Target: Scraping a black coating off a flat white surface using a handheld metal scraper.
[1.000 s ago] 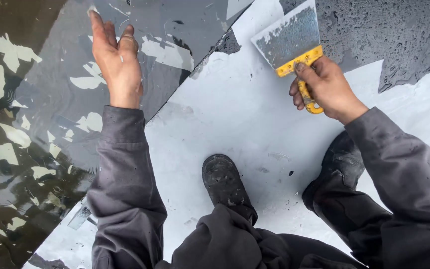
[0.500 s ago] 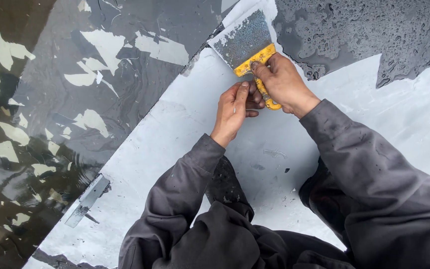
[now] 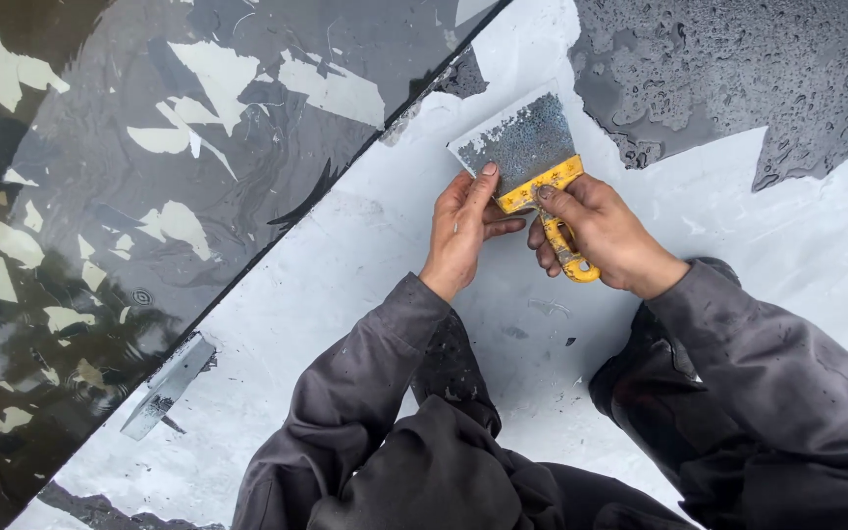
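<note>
Head view: the right hand (image 3: 606, 236) grips the yellow handle of a wide scraper (image 3: 532, 162), while the left hand (image 3: 463, 231) rests open fingers against its blade. A broad stretch of pale surface (image 3: 326, 285) is already bare, though wet dark coating (image 3: 738, 79) remains above (no packages, labels or signs show). A loose strip (image 3: 164, 388) lies nearby.
</note>
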